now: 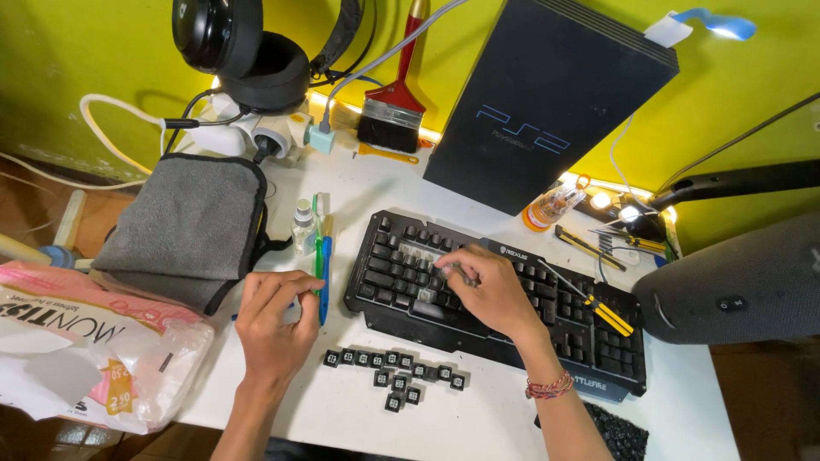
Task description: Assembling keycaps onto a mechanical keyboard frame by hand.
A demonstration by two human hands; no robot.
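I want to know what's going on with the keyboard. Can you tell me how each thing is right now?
Keyboard: flat on the table, some keycaps off at its left part.
Loose keycaps: lying in rows before the keyboard.
Screwdriver: resting on the keyboard.
Right hand: on the keys, pinching something small.
Left hand: resting by the toothbrushes.
Grey cloth: folded.

1. Wall (pixel 102 68): painted yellow-green, matte, running behind the whole work surface.
2. Table (pixel 478 410): white top, its near edge and right corner in view.
3. Floor (pixel 34 205): reddish-brown, visible at left and lower right.
4. Light: a warm glowing strip (pixel 589 183) along the table's back edge; a small blue lamp head (pixel 726 24) shines at upper right.
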